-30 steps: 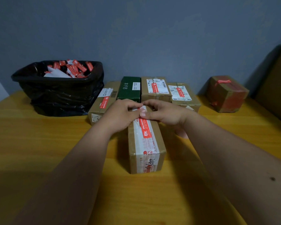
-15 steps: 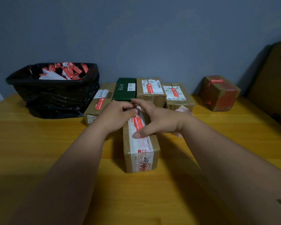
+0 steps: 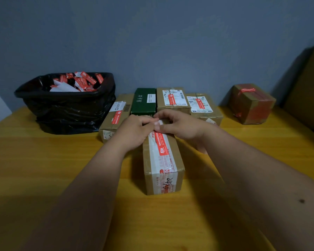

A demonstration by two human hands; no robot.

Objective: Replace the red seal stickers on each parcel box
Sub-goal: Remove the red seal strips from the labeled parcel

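Observation:
A long brown parcel box (image 3: 162, 165) lies lengthwise in front of me on the yellow table. A red seal sticker (image 3: 161, 144) runs along its top over white tape. My left hand (image 3: 134, 130) and my right hand (image 3: 181, 126) meet at the sticker's far end. Fingers of both hands pinch that end, where a white backing edge (image 3: 160, 122) shows between them. Behind stand a row of parcels: a brown box (image 3: 116, 115) with a red sticker, a green box (image 3: 143, 102), and two brown boxes (image 3: 172, 99) (image 3: 203, 105) with red stickers.
A bin lined with a black bag (image 3: 67, 105) at the back left holds several used red stickers and white backings. A brown and red box (image 3: 251, 104) sits at the back right. A large cardboard carton (image 3: 308, 87) stands at the right edge.
My right hand slid down over the sticker half a second ago and has come back to its far end beside the left hand. The view shifted slightly.

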